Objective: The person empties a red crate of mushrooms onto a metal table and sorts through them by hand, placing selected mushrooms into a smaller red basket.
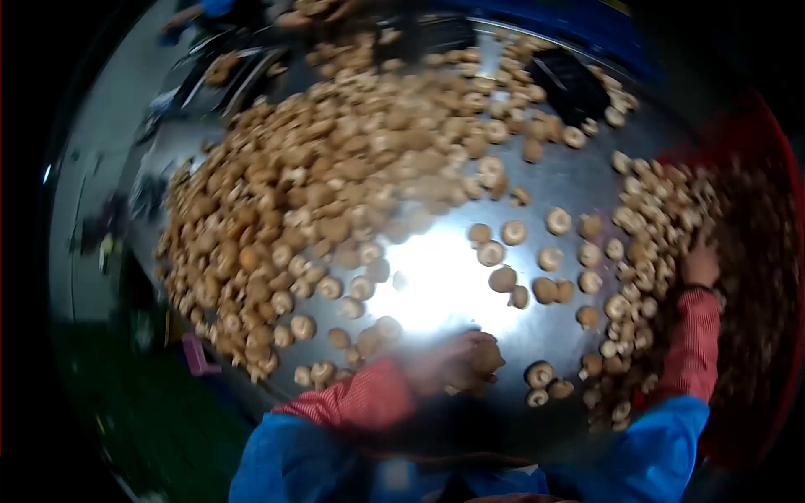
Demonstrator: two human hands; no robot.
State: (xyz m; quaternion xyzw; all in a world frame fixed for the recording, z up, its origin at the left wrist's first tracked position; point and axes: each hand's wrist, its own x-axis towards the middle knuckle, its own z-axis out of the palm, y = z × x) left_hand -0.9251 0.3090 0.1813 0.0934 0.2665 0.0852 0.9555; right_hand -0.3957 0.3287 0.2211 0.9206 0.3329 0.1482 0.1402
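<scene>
My left hand (443,362), blurred by motion, is low over the metal table near my body. Its fingers curl around a few brown mushrooms (486,357); how many it holds is hard to make out. On the right, my right hand (703,261) reaches forward with its fingers apart. It touches the pale mushrooms (658,214) heaped along the table's right side, beside a red container (786,159). Between the hands, single mushrooms (503,279) lie scattered, some caps up and some stems up.
A large pile of mushrooms (310,168) covers the table's left and far parts. Black trays (570,84) sit at the far edge. Dark, blurred contents fill the red container. Another person's hands (310,12) are at the far side. A pink object (199,356) is at the left edge.
</scene>
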